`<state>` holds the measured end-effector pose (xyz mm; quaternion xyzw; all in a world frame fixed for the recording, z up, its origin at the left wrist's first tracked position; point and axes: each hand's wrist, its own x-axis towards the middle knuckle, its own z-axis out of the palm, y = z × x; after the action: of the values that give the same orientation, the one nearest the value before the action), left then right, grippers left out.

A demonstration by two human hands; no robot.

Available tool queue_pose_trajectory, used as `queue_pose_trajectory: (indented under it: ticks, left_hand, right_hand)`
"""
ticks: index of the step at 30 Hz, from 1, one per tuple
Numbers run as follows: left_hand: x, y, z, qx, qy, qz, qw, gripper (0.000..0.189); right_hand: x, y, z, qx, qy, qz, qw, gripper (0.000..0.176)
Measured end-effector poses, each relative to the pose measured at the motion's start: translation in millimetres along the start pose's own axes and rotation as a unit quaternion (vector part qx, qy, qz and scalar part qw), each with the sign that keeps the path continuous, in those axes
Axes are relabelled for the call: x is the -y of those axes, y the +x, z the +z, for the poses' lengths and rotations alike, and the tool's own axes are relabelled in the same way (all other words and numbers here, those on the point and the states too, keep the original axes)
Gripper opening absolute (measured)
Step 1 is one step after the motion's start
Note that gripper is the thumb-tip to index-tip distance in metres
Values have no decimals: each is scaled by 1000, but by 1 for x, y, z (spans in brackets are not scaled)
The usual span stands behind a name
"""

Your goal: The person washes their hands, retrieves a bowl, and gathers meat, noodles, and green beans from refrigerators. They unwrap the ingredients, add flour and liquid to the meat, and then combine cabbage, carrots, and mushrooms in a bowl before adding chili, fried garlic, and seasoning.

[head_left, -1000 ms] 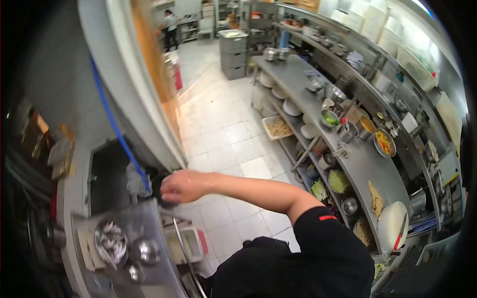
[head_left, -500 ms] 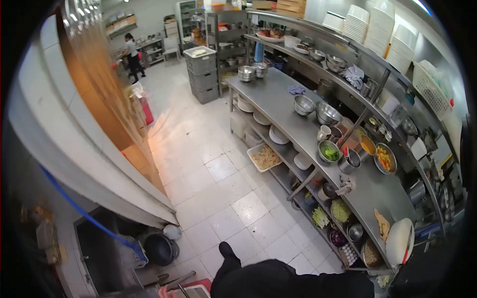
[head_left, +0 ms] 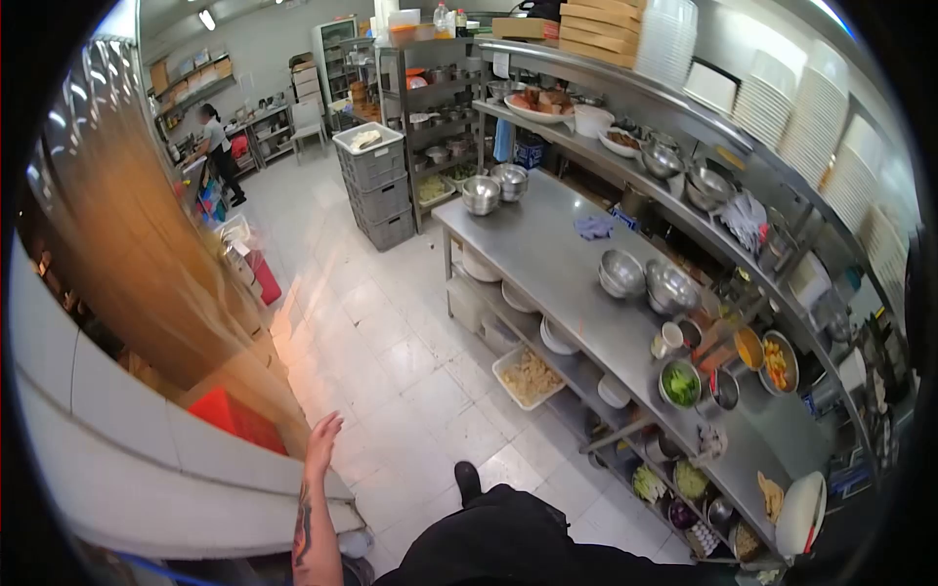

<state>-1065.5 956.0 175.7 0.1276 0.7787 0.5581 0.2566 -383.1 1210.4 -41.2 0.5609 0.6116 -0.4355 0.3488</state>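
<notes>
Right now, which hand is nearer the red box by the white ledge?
Left, as far as shows. The left hand is open just right of the red box, apart from it. The right hand is out of view.

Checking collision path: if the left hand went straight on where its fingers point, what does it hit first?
Looks free: left hand points over open floor tiles; the stacked grey crates lie roughly on that line, far off. Depth unclear.

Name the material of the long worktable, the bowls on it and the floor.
Worktable: likely stainless steel, brushed grey with dull reflections. Bowls: polished metal, bright mirror glints. Floor: glazed-looking pale tiles, grid of grout lines, light sheen.
</notes>
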Motion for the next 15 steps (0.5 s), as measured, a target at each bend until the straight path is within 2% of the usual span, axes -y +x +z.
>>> queue_pose_trajectory:
  ticks: [1,2,3,4,5,6,7,8,9,10,12,13,15]
  left_hand:
    - [41,7,3,-24,-137,-44,989,51]
    - [80,15,6,-59,-273,-80,957,52]
    - [158,10,-2,-52,-197,-126,971,52]
    - [230,-21,-13,36,106,-166,980,52]
    - [260,-64,-9,133,248,-228,932,52]
    - [268,-90,-6,161,240,-288,913,51]
    - [268,-97,-5,175,234,-325,899,51]
    - [267,-92,-1,171,219,-343,897,51]
    - [259,-72,5,161,205,-342,903,51]
    - [256,-56,12,163,196,-344,904,50]
    - [248,-9,20,166,184,-329,911,50]
    - [245,16,22,169,180,-320,914,50]
    - [237,68,18,187,184,-305,915,49]
  right_hand:
    - [16,27,-12,-5,-28,-23,999,43]
    - [41,65,-29,-18,-79,-76,994,43]
    - [67,127,-49,-61,-172,-175,968,43]
    - [102,175,-77,-117,-227,-257,932,43]
    - [167,177,-124,-176,-223,-322,903,41]
    - [243,143,-171,-182,-140,-327,917,41]
    - [317,96,-220,-201,-155,-340,906,32]
    - [363,94,-253,-124,107,-361,918,14]
    - [420,51,-291,-131,109,-410,896,13]
    - [468,19,-324,-82,177,-476,858,12]
    - [539,-33,-378,-25,179,-516,837,13]
    - [571,-74,-395,13,184,-510,840,14]
    - [610,-111,-410,25,130,-515,847,19]
